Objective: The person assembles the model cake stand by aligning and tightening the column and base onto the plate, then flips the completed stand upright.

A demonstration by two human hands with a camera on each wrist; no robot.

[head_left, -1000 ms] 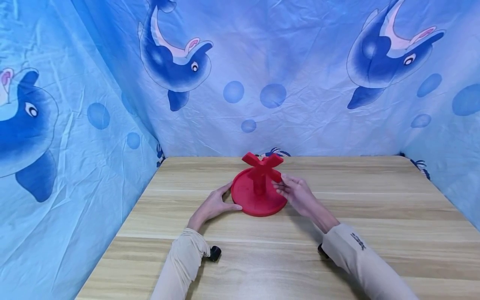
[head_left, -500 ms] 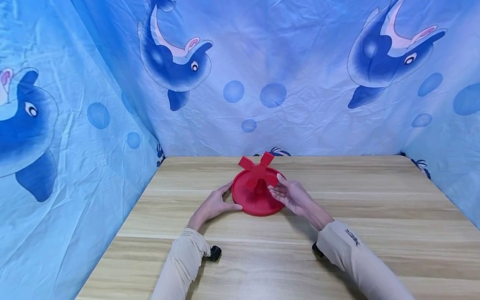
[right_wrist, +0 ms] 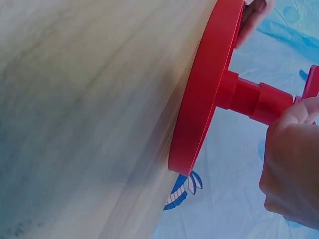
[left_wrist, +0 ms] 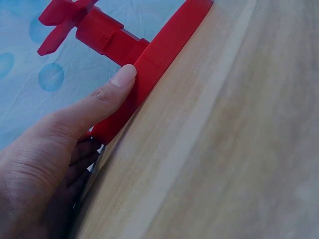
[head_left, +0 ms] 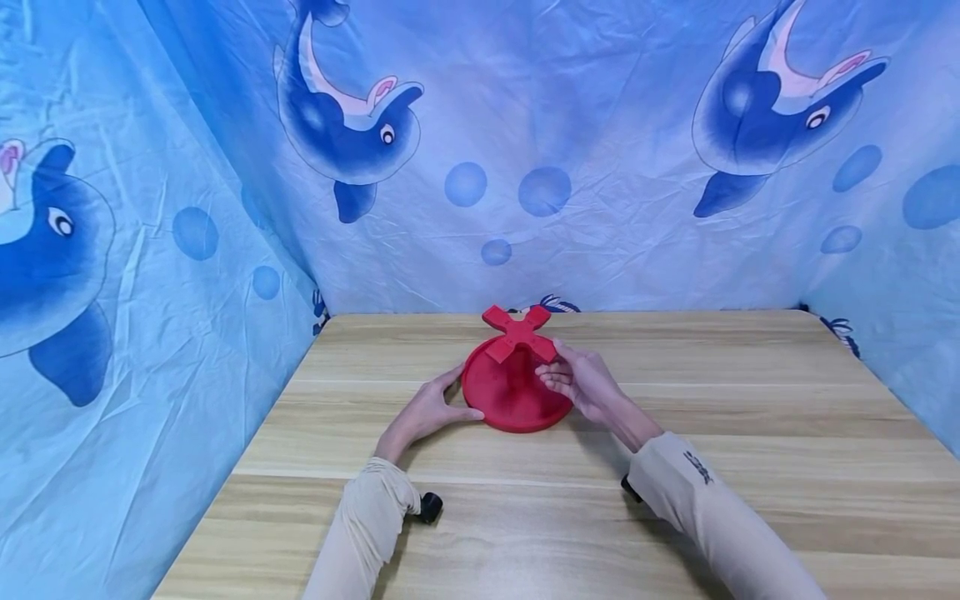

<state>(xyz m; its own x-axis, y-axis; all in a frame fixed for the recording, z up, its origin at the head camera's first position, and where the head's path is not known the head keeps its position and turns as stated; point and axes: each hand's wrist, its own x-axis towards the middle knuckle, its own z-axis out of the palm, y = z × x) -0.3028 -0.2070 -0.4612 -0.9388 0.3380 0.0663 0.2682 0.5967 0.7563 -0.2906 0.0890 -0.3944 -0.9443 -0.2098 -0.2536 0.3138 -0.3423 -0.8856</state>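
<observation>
A red round base [head_left: 487, 396] with a raised rim lies flat on the table. From its centre rises a stepped red post [left_wrist: 105, 37], mostly hidden in the head view. A red cross-shaped piece [head_left: 519, 332] with flat arms sits at the post's top end; whether it is fixed there I cannot tell. My left hand [head_left: 429, 410] holds the base's left side, thumb on the front of the rim and fingers round behind. My right hand [head_left: 592, 385] pinches the cross's near right arm between thumb and fingers.
The wood-grain table [head_left: 517, 517] spreads out around the base. A blue dolphin-print cloth [head_left: 600, 250] hangs behind it and along both sides. Black wrist cameras [head_left: 430, 507] sit beneath the cuffs.
The cross-shaped piece has turned and tilted, and its flat face now shows from above. My right hand has moved slightly left with it. My left hand stays on the base.
</observation>
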